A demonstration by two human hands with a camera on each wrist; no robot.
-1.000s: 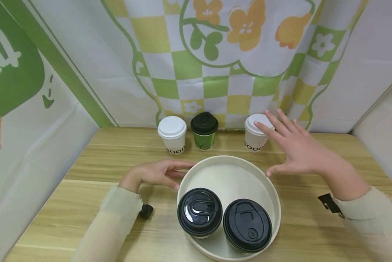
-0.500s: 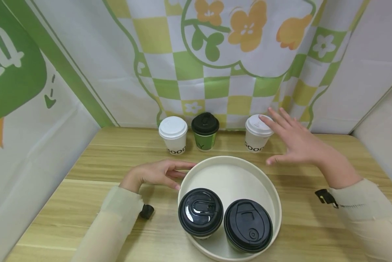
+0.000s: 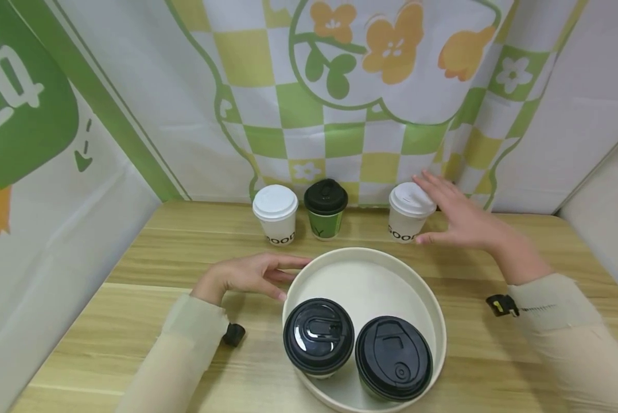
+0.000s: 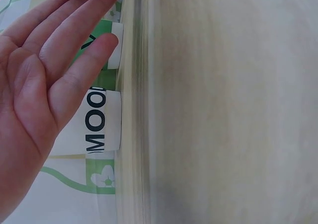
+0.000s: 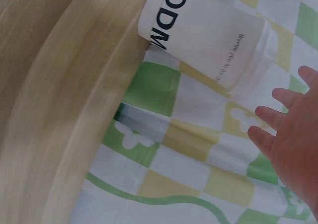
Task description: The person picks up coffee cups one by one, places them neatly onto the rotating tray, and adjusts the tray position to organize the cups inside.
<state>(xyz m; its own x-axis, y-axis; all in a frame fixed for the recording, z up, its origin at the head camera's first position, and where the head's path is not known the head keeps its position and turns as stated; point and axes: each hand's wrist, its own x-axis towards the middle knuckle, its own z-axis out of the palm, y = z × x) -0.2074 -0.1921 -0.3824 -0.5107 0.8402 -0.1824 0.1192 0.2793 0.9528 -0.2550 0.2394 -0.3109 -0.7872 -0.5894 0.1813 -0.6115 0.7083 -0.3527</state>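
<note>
My left hand (image 3: pixel 257 275) rests at the left rim of a round cream tray (image 3: pixel 370 258), its fingers extended and touching the edge. In the left wrist view that hand (image 4: pixel 54 70) shows a relaxed palm. On the tray stand two cups with black lids, a glossy-lidded cup (image 3: pixel 319 337) at left and a matte-lidded cup (image 3: pixel 393 358) at right. My right hand (image 3: pixel 461 221) is beside a small white-lidded paper cup (image 3: pixel 409 212), fingers spread around its right side. In the right wrist view, a gap shows between the right hand (image 5: pixel 293 129) and the white cup (image 5: pixel 203 35).
Another white-lidded cup (image 3: pixel 276 215) and a green cup with a black lid (image 3: pixel 326 209) stand upright at the back of the wooden table (image 3: pixel 185 241). Behind them hangs a checkered curtain (image 3: pixel 298 109). White panels flank the table.
My right hand has moved left and lower toward the right-hand white cup, its fingers less spread. The left hand and the tray stay in place; the view shifts slightly.
</note>
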